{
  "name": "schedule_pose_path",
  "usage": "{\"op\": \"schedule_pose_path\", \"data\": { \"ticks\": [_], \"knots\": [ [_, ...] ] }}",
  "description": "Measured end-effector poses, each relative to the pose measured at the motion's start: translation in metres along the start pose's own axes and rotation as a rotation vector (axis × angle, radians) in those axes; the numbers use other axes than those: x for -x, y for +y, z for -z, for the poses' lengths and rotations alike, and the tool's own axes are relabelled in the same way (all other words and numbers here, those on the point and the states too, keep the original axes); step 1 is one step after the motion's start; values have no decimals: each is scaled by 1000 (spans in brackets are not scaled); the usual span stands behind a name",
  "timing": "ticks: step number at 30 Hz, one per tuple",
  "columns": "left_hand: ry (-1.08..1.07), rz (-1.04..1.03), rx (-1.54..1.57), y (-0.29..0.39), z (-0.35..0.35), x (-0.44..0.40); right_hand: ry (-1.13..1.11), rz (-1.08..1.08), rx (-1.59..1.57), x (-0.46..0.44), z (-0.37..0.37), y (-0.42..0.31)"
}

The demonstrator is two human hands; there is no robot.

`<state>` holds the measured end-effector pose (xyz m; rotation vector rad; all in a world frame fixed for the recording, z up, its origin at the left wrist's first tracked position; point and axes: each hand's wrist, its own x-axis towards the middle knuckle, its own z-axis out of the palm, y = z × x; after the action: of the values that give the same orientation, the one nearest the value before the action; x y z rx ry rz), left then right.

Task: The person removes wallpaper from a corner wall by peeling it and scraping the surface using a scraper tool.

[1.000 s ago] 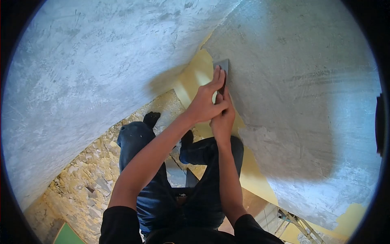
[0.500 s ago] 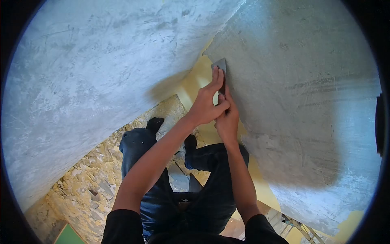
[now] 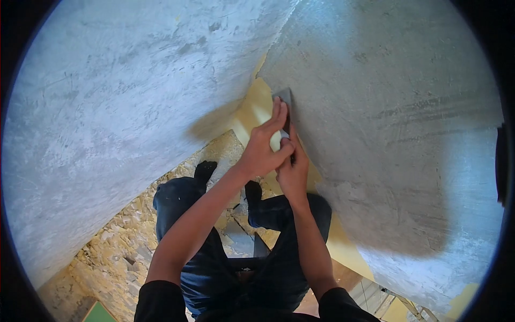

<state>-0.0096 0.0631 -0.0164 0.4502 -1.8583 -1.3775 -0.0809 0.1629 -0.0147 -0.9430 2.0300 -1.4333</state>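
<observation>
A scraper (image 3: 284, 95) with a flat grey metal blade and a dark handle lies against the right-hand wall, close to the corner. My right hand (image 3: 294, 170) is wrapped round its handle. Above it, my left hand (image 3: 264, 146) presses its extended fingers on the blade, while its thumb reaches across to my right hand. Yellow paint (image 3: 256, 106) covers the wall beside the blade, bordering the bare grey wall surface (image 3: 375, 129). Part of the handle is hidden by my fingers.
Another scraped grey wall (image 3: 129, 96) rises on the left. Yellow flakes (image 3: 115, 255) litter the floor around my bent legs. A green-topped object (image 3: 100, 313) stands at lower left. What looks like a ladder (image 3: 410, 307) shows at lower right.
The scraper and both hands have shifted slightly down and left in view, still together. The whole view has shifted a little too. Both hands keep their hold.
</observation>
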Motion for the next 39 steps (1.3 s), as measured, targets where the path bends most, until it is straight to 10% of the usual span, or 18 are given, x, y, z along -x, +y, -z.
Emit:
{"op": "schedule_pose_path", "data": {
  "ticks": [24, 27, 29, 39],
  "knots": [
    [51, 77, 143, -14, 10, -9, -67, -15, 78, -16, -10, -14],
    [-31, 49, 75, -10, 9, -1, 127, 437, 255, -7, -13, 8],
    [-71, 17, 25, -10, 10, -2, 60, 113, 27, -3, -8, -1],
    [-3, -56, 6, -8, 1, -4, -29, -92, 49, -7, 5, -24]
  ]
}}
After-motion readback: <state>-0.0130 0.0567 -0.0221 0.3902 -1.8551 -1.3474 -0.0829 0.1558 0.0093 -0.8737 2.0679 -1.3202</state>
